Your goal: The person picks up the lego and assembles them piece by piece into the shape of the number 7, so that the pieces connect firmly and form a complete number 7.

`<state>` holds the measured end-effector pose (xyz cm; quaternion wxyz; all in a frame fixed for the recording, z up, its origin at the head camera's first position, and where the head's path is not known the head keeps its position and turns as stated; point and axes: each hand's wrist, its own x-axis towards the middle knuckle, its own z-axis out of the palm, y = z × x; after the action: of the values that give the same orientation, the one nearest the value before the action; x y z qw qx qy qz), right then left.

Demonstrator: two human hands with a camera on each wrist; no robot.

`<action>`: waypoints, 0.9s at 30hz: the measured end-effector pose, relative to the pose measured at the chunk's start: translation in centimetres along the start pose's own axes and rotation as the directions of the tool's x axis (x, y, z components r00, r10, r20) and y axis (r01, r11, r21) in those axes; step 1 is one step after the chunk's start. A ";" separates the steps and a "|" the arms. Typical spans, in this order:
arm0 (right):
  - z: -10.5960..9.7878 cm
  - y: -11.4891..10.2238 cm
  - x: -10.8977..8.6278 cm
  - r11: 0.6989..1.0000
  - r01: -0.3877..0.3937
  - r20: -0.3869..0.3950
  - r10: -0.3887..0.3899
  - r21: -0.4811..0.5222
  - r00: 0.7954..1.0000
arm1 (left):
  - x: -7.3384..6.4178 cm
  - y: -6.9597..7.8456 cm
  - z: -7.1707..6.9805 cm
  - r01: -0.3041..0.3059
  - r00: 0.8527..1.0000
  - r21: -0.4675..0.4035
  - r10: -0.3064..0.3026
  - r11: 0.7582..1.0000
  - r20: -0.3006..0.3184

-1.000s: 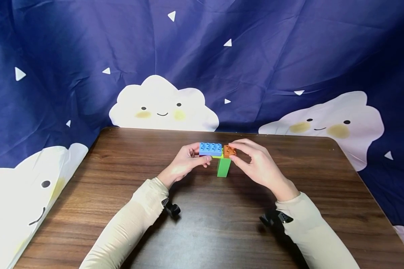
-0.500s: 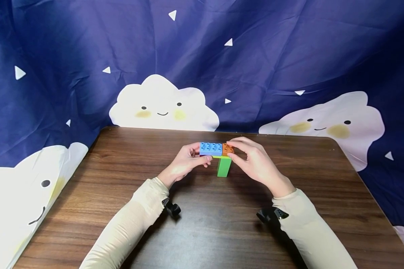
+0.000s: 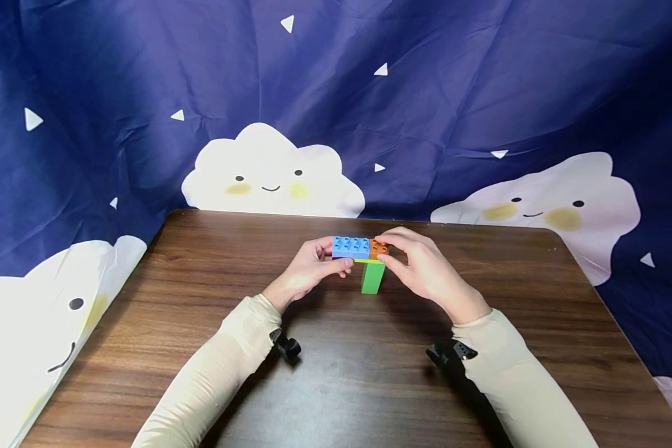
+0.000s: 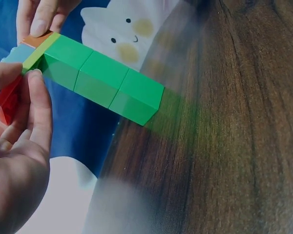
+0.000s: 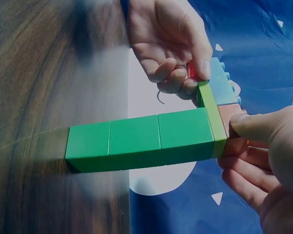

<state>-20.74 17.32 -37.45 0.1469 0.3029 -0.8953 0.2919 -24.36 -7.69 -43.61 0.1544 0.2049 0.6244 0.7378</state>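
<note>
A column of green bricks (image 3: 373, 278) stands upright on the table, stacked three high in the wrist views. On top lies a thin lime-yellow plate (image 5: 212, 117) that juts out leftward. A blue brick (image 3: 351, 247) with studs and a small orange brick (image 3: 378, 249) sit side by side on that plate. Under the overhanging end a red brick (image 4: 9, 102) shows, partly hidden by fingers. My left hand (image 3: 313, 267) grips this overhanging end, thumb in front. My right hand (image 3: 425, 267) pinches the orange brick between thumb and fingers.
The brown wooden table (image 3: 358, 373) spreads around the bricks. Behind it hangs a dark blue cloth (image 3: 414, 112) with white clouds and triangles. A black wrist device (image 3: 285, 345) is strapped to the left sleeve, and another (image 3: 450, 354) to the right one.
My right hand has shifted slightly left with the orange brick, which closed the gap and now sits against the blue brick. My left hand has kept its place.
</note>
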 end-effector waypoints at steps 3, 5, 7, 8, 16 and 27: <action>0.0 0.1 0.0 1.000 -0.009 0.004 0.009 0.010 1.000 | 0.0 0.0 0.0 -0.001 1.000 -0.002 0.001 1.000 -0.003; 0.1 0.1 -0.1 1.000 -0.019 0.007 0.019 0.016 1.000 | 0.0 0.0 0.0 -0.001 1.000 -0.001 0.001 1.000 -0.003; 0.1 0.1 -0.2 0.999 -0.030 0.005 0.030 0.023 1.000 | 0.0 0.0 0.0 -0.003 1.000 0.005 0.003 1.000 -0.003; 0.1 0.1 -0.3 0.999 -0.037 0.004 0.037 0.027 0.999 | 0.0 0.0 0.1 -0.004 1.000 0.006 0.004 1.000 -0.002; 0.7 0.5 -0.6 0.995 -0.057 -0.038 0.061 0.084 0.997 | -0.1 -0.1 -0.1 -0.001 1.000 -0.022 0.001 1.000 0.002; 1.6 1.5 -1.6 0.994 -0.015 -0.107 0.026 0.108 0.994 | 0.0 -0.1 0.3 0.004 1.000 -0.031 -0.003 1.000 0.011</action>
<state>-20.59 18.03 -40.03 0.1758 0.2848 -0.8721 0.3570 -24.22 -7.43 -43.68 0.1623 0.2055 0.6124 0.7460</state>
